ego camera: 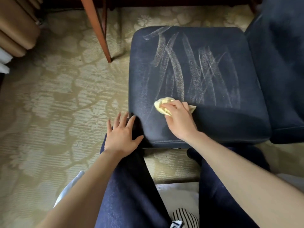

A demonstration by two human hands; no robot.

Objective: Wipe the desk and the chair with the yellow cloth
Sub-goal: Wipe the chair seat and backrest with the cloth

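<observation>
The right hand (179, 119) rests on the front part of a dark blue upholstered chair seat (205, 71). Its fingers are curled over a bunched yellow cloth (162, 105) and press it down onto the fabric. The cloth sticks out from under the fingers, mostly toward the seat's left edge, with a small corner showing on the other side of the hand. Beyond the cloth, pale streaks cross the middle of the seat, running roughly from front to back.

The left hand (120, 137) holds nothing. Its fingers are straight and spread wide, and its fingertips reach the seat's near left corner. Whether they touch the seat cannot be told. The palm lies over the person's left knee, which is clothed in dark blue trousers (131, 186).

The chair's blue backrest (283, 63) stands at the right of the view. A reddish wooden desk leg (98, 28) stands on the beige floral carpet (57, 96) beyond the seat's far left corner. Tan curtain folds (14, 27) hang at the upper left.
</observation>
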